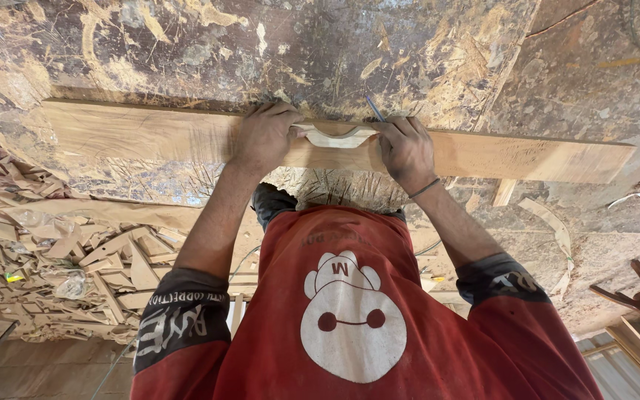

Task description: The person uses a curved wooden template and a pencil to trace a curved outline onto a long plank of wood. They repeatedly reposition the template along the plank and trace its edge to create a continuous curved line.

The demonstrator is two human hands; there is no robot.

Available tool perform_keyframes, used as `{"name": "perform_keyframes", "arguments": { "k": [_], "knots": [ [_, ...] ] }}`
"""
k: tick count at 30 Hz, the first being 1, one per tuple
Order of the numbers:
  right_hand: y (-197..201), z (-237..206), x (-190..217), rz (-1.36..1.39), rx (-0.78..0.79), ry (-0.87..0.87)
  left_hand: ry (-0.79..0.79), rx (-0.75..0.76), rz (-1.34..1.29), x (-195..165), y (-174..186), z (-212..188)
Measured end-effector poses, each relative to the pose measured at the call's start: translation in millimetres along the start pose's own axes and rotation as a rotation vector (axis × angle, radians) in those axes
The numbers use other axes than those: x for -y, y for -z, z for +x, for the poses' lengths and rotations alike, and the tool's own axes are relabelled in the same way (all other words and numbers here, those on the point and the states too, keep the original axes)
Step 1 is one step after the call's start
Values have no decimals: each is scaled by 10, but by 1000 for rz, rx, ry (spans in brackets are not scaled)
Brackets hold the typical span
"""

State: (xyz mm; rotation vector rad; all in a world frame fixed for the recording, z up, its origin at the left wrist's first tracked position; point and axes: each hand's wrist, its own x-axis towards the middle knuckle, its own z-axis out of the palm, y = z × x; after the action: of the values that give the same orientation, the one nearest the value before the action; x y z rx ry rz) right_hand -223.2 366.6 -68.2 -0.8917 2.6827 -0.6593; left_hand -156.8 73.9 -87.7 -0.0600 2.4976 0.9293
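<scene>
Right hand [407, 150] pinches a blue pencil [374, 108] against the right end of a curved wooden template [335, 136], fingers curled tight, the pencil tip at the template's upper edge. Left hand [264, 138] presses flat over the template's left end, fingers bent down onto it. That template lies on a long plank [527, 157], its long axis running along the plank's length, between both hands, each touching one end.
</scene>
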Motion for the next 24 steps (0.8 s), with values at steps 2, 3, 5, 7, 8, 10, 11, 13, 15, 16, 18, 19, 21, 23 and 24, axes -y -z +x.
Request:
{"name": "perform_keyframes", "arguments": {
  "k": [2,3,5,7,8,10,11,13,15,16,18,19,21,23,24],
  "knots": [
    [2,-2,7,-3,-6,11,10,14,-5,-1,13,-9],
    [7,-4,11,-6,-12,15,14,23,0,-6,22,-8],
    [18,-17,31,-2,10,-24,28,43,6,-34,29,-31],
    [28,-21,45,-1,-2,-24,40,50,18,-61,37,-27],
    [31,-23,51,-1,-21,-5,38,55,45,-82,31,-23],
    [39,-36,64,1,-38,15,41,68,97,-139,-1,-36],
    [40,-41,69,2,-42,16,14,5,148,-166,-21,-54],
    [44,-50,72,5,-41,15,-38,-120,247,-271,-119,-146],
    [47,-56,72,9,-35,4,-112,-238,265,-449,-298,-271],
    [49,-57,72,10,-36,8,-150,-296,274,-540,-399,-335],
    [46,-51,71,15,-37,23,-245,-260,337,-699,-600,-440],
    [44,-50,75,12,-43,29,-287,-242,369,-741,-680,-489],
    [41,-48,83,5,-57,42,-267,-244,397,-754,-790,-555],
    [38,-45,91,17,-47,37,-259,-250,402,-732,-864,-560],
    [40,-46,95,24,-38,33,-256,-255,392,-725,-894,-557]
  ]
}}
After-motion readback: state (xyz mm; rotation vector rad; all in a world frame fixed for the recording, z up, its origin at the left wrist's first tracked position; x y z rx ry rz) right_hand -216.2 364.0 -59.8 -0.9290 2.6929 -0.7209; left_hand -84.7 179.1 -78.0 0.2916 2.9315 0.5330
